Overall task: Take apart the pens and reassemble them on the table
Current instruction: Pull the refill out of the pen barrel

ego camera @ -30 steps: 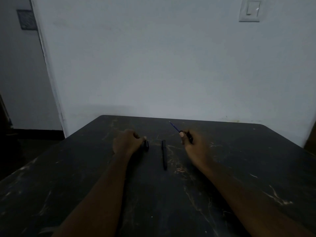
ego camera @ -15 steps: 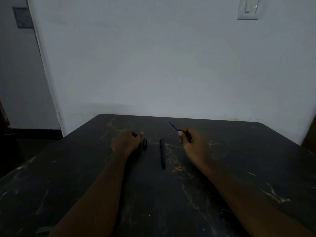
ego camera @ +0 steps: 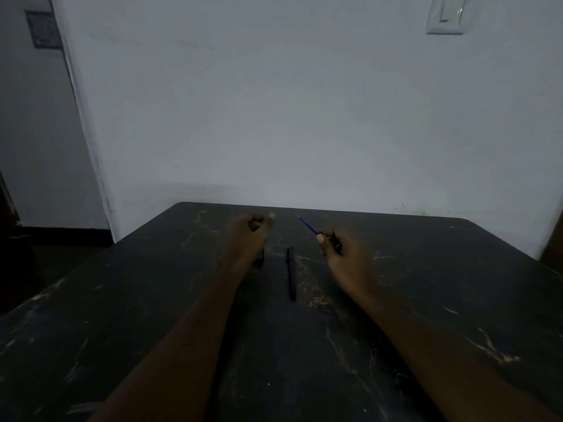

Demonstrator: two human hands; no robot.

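A whole black pen (ego camera: 291,272) lies lengthwise on the dark table (ego camera: 426,284) between my hands. My right hand (ego camera: 341,254) pinches a dark pen part whose thin blue refill (ego camera: 307,225) sticks out up and to the left. My left hand (ego camera: 251,231) hovers over the table as a loose fist with the thumb out, and I see nothing in it. A short black pen piece (ego camera: 261,257) rests on the table just behind my left wrist, partly hidden by it.
The table's far edge meets a pale wall (ego camera: 304,117), which carries a light switch (ego camera: 446,15) at the upper right. A dark doorway (ego camera: 39,147) opens on the left. The tabletop is scratched and dimly lit.
My left hand has let go of the short black piece and moved up and away from me, leaving the piece on the table. My right hand keeps holding the refill part nearly still.
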